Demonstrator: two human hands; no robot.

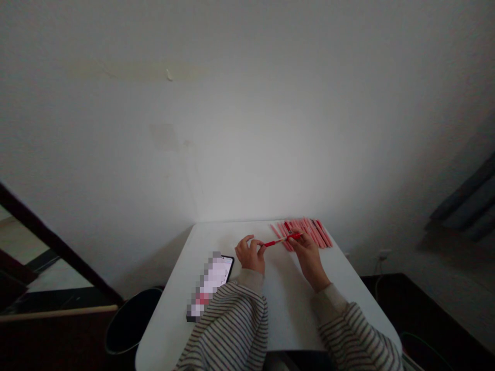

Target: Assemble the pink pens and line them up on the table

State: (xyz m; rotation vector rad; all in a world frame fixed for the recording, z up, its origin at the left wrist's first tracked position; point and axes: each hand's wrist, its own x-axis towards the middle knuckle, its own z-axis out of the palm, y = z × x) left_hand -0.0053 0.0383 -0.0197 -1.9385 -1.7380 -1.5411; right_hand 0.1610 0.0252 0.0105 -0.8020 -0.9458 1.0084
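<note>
Above the white table [286,319] my two hands hold a slim red pen [270,243] between them, tilted slightly up to the right. My left hand [251,253] pinches its left red end between thumb and finger, the other fingers raised. With closed fingertips my right hand [305,252] grips the right red part. A thin pale stretch shows between the two red parts; whether they are joined there, I cannot tell. Just behind my right hand lies a row of several pink and red pens [315,233], partly hidden by that hand.
A phone [216,281] with a lit, blurred screen lies left of my left forearm. The table's far edge meets a pale wall [247,113]. A dark bin [133,319] stands on the floor at the left, and a socket with a cable [383,253] is at the right.
</note>
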